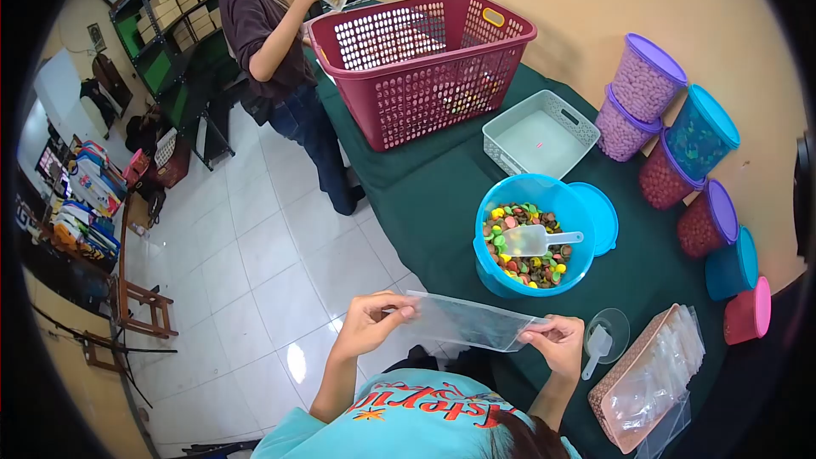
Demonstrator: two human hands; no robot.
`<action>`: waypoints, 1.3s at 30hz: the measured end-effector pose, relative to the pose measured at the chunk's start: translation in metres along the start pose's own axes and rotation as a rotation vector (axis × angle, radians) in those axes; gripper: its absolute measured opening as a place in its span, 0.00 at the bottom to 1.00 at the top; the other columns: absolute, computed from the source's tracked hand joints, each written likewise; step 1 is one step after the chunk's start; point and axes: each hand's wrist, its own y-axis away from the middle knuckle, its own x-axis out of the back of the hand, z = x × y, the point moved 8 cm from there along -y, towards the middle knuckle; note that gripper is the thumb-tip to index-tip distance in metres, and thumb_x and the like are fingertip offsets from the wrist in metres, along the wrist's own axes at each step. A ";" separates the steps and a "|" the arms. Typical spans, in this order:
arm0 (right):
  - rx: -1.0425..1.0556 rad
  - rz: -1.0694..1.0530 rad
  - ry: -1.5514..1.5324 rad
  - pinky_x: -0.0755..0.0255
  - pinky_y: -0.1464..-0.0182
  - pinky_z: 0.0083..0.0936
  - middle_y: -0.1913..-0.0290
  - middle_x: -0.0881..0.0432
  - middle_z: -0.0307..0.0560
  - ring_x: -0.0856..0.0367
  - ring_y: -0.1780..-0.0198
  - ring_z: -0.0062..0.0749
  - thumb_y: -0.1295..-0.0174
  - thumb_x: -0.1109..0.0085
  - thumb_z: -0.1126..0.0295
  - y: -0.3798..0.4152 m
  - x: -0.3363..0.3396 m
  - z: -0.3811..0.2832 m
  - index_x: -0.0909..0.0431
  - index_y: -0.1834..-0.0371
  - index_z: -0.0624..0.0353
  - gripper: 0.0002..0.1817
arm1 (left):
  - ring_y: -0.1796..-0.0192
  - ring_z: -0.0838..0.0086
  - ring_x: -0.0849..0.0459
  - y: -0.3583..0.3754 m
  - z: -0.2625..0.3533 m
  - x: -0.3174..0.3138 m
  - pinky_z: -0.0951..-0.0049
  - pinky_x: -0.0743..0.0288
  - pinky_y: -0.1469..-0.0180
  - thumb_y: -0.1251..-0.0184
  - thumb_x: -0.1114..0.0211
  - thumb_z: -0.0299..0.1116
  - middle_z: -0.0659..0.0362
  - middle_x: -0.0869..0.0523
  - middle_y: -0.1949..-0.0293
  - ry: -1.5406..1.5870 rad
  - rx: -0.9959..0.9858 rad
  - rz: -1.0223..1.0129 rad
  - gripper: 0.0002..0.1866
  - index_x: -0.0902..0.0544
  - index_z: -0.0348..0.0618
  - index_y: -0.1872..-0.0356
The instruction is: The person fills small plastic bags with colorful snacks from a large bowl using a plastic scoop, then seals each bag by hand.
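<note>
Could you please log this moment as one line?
left hand: pinches plastic bag | right hand: pinches bag's other end | blue tub: sweets, scoop inside

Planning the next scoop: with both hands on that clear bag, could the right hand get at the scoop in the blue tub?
Probably yes. The scoop lies on top of the candies in the open blue tub, its handle pointing toward the right hand. Nothing stands between, but that hand must first let go of the clear bag.

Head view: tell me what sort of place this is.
Probably a small home or shop packing area: a blue tub of coloured sweets, lidded jars of stock, and both hands holding a clear bag.
</note>
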 end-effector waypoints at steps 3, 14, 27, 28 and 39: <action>0.013 -0.034 0.021 0.28 0.69 0.17 0.76 0.21 0.50 0.23 0.74 0.24 0.59 0.39 0.87 -0.009 0.005 0.001 0.22 0.75 0.72 0.06 | 0.66 0.71 0.20 -0.017 0.000 -0.001 0.75 0.25 0.62 0.46 0.41 0.19 0.52 0.19 0.69 -0.017 0.046 -0.017 0.06 0.20 0.31 0.67; 0.254 -0.260 0.411 0.30 0.64 0.20 0.71 0.20 0.47 0.22 0.69 0.30 0.57 0.44 0.85 -0.072 -0.022 -0.054 0.20 0.69 0.65 0.11 | 0.47 0.63 0.28 -0.062 0.014 -0.046 0.66 0.38 0.45 0.37 0.54 0.50 0.51 0.25 0.53 -0.051 0.020 -0.737 0.28 0.33 0.36 0.45; 0.812 -0.178 0.675 0.37 0.54 0.29 0.68 0.21 0.33 0.26 0.63 0.28 0.60 0.40 0.78 -0.108 -0.076 -0.100 0.18 0.67 0.51 0.14 | 0.32 0.57 0.59 -0.112 0.030 -0.107 0.61 0.63 0.34 0.46 0.54 0.65 0.45 0.57 0.34 -0.001 -0.254 -0.898 0.50 0.59 0.32 0.36; 0.808 -0.162 0.683 0.37 0.54 0.29 0.68 0.21 0.33 0.26 0.63 0.28 0.60 0.40 0.78 -0.110 -0.077 -0.101 0.18 0.67 0.51 0.14 | 0.32 0.56 0.59 -0.118 0.036 -0.108 0.60 0.64 0.34 0.45 0.55 0.65 0.45 0.57 0.34 -0.019 -0.288 -0.904 0.50 0.59 0.32 0.36; 0.741 0.172 0.910 0.41 0.46 0.29 0.60 0.19 0.30 0.26 0.54 0.25 0.59 0.37 0.75 -0.138 -0.102 -0.093 0.18 0.66 0.49 0.14 | 0.35 0.52 0.48 -0.182 0.039 -0.095 0.60 0.54 0.36 0.73 0.38 0.73 0.42 0.48 0.37 0.131 -0.251 -1.088 0.66 0.52 0.28 0.38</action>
